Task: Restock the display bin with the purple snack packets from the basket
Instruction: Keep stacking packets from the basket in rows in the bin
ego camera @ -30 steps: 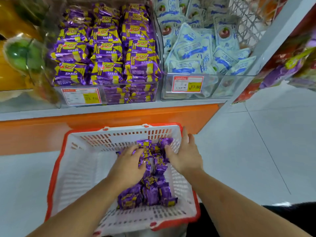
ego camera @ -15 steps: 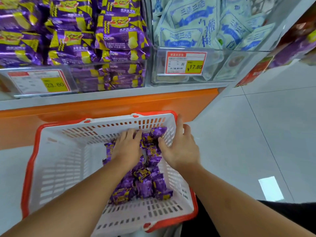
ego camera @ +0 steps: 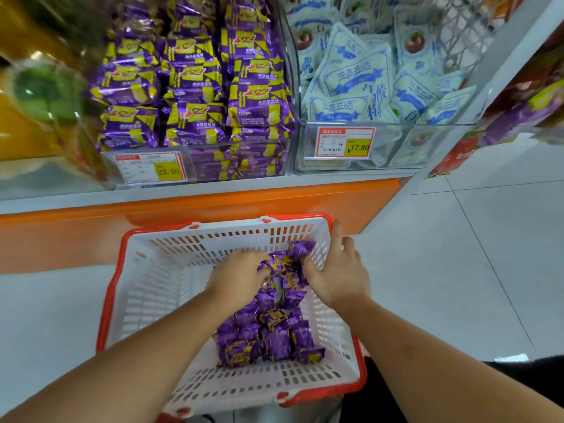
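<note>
Basket (ego camera: 143, 288), white with red rim, sits on the floor below the shelf; purple snack packets (ego camera: 268, 331) piled along its right half. Both hands down in the pile's far end: left hand (ego camera: 236, 277) palm down, fingers curled into the packets; right hand (ego camera: 337, 276) open against the pile's right side by the basket wall, fingers spread. Can't tell if either actually grips a packet. Display bin (ego camera: 195, 161) above, clear-fronted, stacked with matching purple packets, price tag (ego camera: 151, 170) 23.60.
</note>
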A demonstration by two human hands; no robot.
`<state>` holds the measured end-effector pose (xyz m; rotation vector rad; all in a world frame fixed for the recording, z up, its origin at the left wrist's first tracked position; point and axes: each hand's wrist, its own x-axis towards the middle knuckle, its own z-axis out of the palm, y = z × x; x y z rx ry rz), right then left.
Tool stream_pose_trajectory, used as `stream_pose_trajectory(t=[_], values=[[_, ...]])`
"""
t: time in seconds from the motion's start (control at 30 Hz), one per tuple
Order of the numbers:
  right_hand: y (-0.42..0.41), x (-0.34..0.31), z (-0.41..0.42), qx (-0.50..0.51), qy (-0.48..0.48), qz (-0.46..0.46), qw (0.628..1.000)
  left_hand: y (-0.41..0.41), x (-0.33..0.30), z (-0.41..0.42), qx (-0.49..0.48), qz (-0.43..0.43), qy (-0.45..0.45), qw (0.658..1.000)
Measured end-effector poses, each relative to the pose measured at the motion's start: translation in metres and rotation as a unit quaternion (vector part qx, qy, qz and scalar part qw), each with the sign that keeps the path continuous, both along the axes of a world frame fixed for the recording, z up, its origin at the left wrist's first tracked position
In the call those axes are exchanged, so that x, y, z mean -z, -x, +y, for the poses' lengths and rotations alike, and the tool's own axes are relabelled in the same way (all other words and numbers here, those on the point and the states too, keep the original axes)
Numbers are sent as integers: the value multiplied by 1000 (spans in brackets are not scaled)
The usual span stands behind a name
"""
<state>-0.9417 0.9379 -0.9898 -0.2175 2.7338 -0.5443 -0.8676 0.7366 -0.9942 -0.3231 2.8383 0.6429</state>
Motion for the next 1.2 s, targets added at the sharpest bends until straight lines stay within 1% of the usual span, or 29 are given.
stream_pose_trajectory(t=[0.07,0.13,0.2,0.23,0.27,0.3,0.33,0.37,0.4,0.43,0.47,0.5,0.53,0.57,0.67,0.7,0.77,0.8,0.83,0.9,0.97,1.0,1.1,1.2], values=[[1,-8,0,7,-15,-35,999,-3,-38,-7,-7,22,-53,998],[5,-26,-3,-6,-58,-58,997,-4,-78,-14,-24,31,-97,995],[11,-56,-13,-36,-97,-61,993,-6,-115,-23,-33,33,-129,991],[15,-76,-20,-62,-101,-70,991,-8,-133,-27,-36,32,-150,988],[18,-97,-30,-74,-64,-86,991,-11,-150,-31,-45,33,-175,983],[18,-120,-37,-84,-3,-108,991,-14,-167,-35,-60,37,-205,976],[16,-143,-42,-102,74,-148,981,-19,-182,-39,-75,44,-240,967],[15,-164,-48,-88,165,-211,959,-24,-197,-43,-92,52,-280,954],[15,-184,-53,-53,268,-263,925,-29,-210,-47,-105,64,-319,940],[14,-203,-55,-45,341,-281,896,-34,-221,-51,-115,70,-352,926],[11,-221,-55,-74,389,-284,873,-39,-231,-54,-125,72,-379,914],[4,-236,-53,-116,416,-277,858,-44,-238,-56,-134,73,-402,903],[-1,-247,-53,-162,426,-254,853,-47,-244,-57,-146,77,-422,891],[-6,-254,-52,-207,421,-215,857,-50,-249,-57,-159,86,-439,880],[-14,-257,-58,-305,359,-26,882,-52,-258,-58,-197,127,-476,848],[-15,-254,-64,-330,340,34,880,-51,-259,-60,-215,142,-478,840],[-11,-251,-79,-353,320,134,869,-47,-261,-65,-257,176,-471,825],[-8,-249,-86,-357,311,168,865,-44,-261,-68,-269,197,-460,823],[-4,-248,-93,-356,304,190,863,-40,-260,-72,-270,222,-439,827],[4,-245,-104,-342,290,217,867,-32,-256,-81,-252,271,-350,861],[15,-244,-112,-324,275,242,873,-23,-252,-88,-201,309,-232,900],[21,-244,-115,-319,269,259,871,-19,-251,-92,-170,325,-179,913],[35,-239,-124,-301,264,273,875,-3,-248,-100,-85,330,-71,937],[43,-231,-126,-289,261,279,878,15,-240,-100,-56,310,-2,949]])
